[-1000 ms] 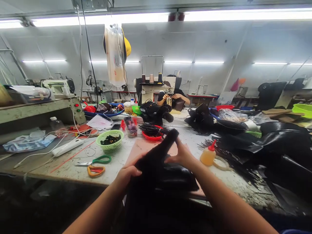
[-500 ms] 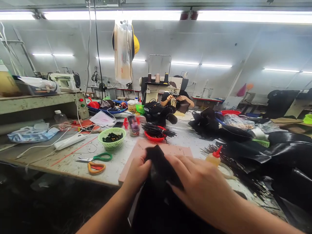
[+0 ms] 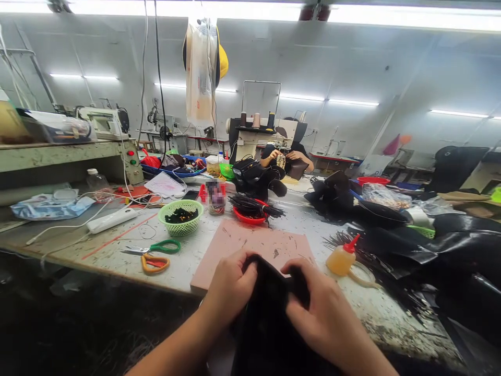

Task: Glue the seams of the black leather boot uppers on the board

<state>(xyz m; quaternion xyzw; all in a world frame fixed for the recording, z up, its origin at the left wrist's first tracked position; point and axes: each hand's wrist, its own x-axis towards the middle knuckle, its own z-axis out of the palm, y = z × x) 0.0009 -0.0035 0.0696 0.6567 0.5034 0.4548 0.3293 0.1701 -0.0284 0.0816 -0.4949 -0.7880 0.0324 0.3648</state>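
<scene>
A dark black piece of material hangs between my two hands at the bottom centre, in front of the pink board. My left hand pinches its upper left edge between thumb and fingers. On the other side, my right hand grips the upper right part, thumb and fingers curled around it. The lower part of the material is too dark to make out in detail.
Green-handled scissors, orange-handled cutters and a green basket lie left of the board. Right of it stands a glue bottle. Behind is a red basket. A person works at a sewing machine.
Both hands have come down nearer to me with the black material, uncovering more of the pink board. My right hand has drawn back from lying across the material and now grips its right edge.
</scene>
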